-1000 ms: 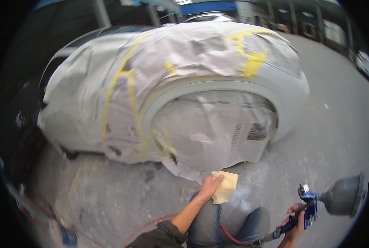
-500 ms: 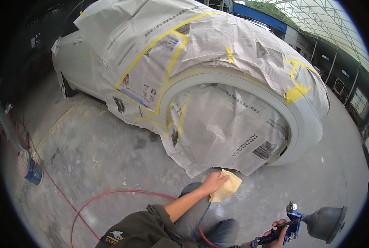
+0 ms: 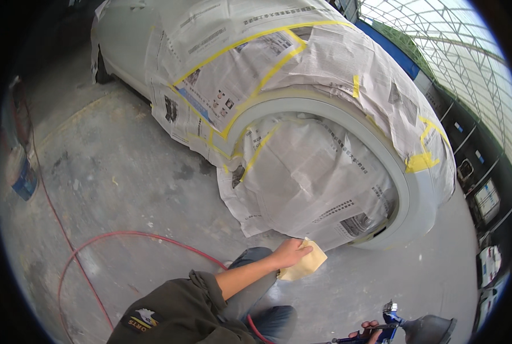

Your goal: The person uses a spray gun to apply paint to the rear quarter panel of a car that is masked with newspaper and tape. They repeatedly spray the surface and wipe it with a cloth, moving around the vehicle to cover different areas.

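Note:
My left hand (image 3: 288, 253) is closed on a pale yellow cloth (image 3: 307, 264), its fingers pinching the upper part. It is in front of the lower edge of the newspaper (image 3: 302, 178) that covers the car's wheel; I cannot tell whether the cloth touches it. At the lower right, my right hand (image 3: 370, 331) grips a blue spray gun (image 3: 389, 322) with a dark grey cup (image 3: 431, 329). The picture's lower edge cuts off part of this hand. A bare, light grey wheel arch (image 3: 304, 106) curves above the covered wheel.
More newspaper, fixed with yellow masking tape (image 3: 421, 162), covers much of the car body. A red hose (image 3: 147, 234) loops across the grey floor (image 3: 129, 189) beside my left arm. At the far left stands a blue and white bucket (image 3: 24, 180).
My view has turned, so the car looks tilted and both hands appear further left. The spray gun sits lower in the picture. Both hands keep their holds.

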Demonstrator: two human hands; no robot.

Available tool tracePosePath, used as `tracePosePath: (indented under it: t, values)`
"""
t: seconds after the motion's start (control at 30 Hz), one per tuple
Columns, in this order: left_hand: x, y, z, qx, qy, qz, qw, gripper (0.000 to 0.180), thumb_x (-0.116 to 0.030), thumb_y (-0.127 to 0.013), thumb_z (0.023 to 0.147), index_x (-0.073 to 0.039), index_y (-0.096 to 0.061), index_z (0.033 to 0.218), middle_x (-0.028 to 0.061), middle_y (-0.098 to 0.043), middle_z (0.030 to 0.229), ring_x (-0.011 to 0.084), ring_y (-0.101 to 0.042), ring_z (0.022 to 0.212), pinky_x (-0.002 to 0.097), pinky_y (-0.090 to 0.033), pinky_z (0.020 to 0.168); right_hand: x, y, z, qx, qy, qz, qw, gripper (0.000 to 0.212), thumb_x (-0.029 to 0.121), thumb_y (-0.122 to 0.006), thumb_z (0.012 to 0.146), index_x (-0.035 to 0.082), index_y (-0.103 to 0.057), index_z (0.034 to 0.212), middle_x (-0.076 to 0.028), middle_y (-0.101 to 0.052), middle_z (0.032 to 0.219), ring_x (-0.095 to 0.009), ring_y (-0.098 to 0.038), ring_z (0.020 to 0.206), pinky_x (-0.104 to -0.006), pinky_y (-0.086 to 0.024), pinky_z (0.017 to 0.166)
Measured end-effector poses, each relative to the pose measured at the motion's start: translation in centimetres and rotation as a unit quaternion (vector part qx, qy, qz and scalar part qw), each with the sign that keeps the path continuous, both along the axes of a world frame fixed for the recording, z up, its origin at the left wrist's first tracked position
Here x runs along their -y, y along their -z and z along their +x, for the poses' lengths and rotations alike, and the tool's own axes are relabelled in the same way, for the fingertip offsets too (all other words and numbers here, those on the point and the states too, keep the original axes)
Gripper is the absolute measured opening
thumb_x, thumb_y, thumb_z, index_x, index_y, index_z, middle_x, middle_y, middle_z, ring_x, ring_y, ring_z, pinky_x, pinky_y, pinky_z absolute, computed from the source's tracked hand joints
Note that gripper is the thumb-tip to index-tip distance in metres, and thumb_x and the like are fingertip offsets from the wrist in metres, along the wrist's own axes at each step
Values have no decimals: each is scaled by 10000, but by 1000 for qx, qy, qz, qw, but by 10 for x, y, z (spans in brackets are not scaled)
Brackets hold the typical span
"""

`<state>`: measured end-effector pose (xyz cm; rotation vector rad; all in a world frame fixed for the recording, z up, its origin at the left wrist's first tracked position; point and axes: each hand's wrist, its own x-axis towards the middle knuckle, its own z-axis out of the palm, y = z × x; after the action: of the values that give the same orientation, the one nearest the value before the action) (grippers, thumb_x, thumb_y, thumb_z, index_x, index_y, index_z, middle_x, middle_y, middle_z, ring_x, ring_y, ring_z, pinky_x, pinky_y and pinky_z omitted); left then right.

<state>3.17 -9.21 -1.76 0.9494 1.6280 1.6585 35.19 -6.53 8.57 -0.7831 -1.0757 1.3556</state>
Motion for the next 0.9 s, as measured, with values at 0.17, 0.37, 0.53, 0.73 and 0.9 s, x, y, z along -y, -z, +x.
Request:
tracePosePath:
  t: [0.17, 0.37, 0.53, 0.73, 0.9]
  values:
    - [2, -1, 1, -18, -28, 29, 999, 346, -328, -604, 922, -3, -662, 1026, 80, -700, 867, 153, -654, 792, 323, -501, 731, -2, 1, 7, 21, 0, -5, 1000, 337, 372, -536, 966, 53, -600, 1055, -67, -645, 918, -137, -607, 758, -230, -446, 467]
    - [0, 4, 2, 36, 8, 23, 999, 340, -304, -624, 906, 26, -667, 976, 117, -705, 848, 170, -669, 788, 326, -508, 708, -14, 10, 23, -28, -97, 6, 995, 334, 358, -489, 992, 45, -568, 1078, -94, -630, 980, -142, -595, 652, -237, -483, 454]
    - [6, -9, 0, -20, -6, -30, 999, 310, -281, -640, 903, 23, -681, 953, 78, -706, 830, 139, -658, 754, 305, -511, 680, -12, -4, 1, 22, 59, 36, 997, 335, 333, -467, 982, 15, -544, 1052, -59, -570, 954, -115, -598, 824, -209, -504, 367]
    - [-4, 4, 6, 35, 16, -26, 999, 313, -258, -657, 888, 46, -672, 963, 101, -710, 841, 137, -658, 753, 306, -510, 690, -6, -25, 1, -12, 18, 70, 997, 289, 272, -476, 972, -6, -551, 1004, -96, -560, 926, -144, -604, 816, -226, -531, 387]
    - [1, 2, 1, 75, 34, -25, 996, 252, -196, -660, 895, 35, -673, 998, 62, -709, 885, 114, -647, 777, 286, -511, 700, -9, -22, -5, -5, 65, 41, 997, 293, 257, -506, 950, -28, -534, 1013, -109, -565, 907, -163, -611, 789, -246, -537, 402]
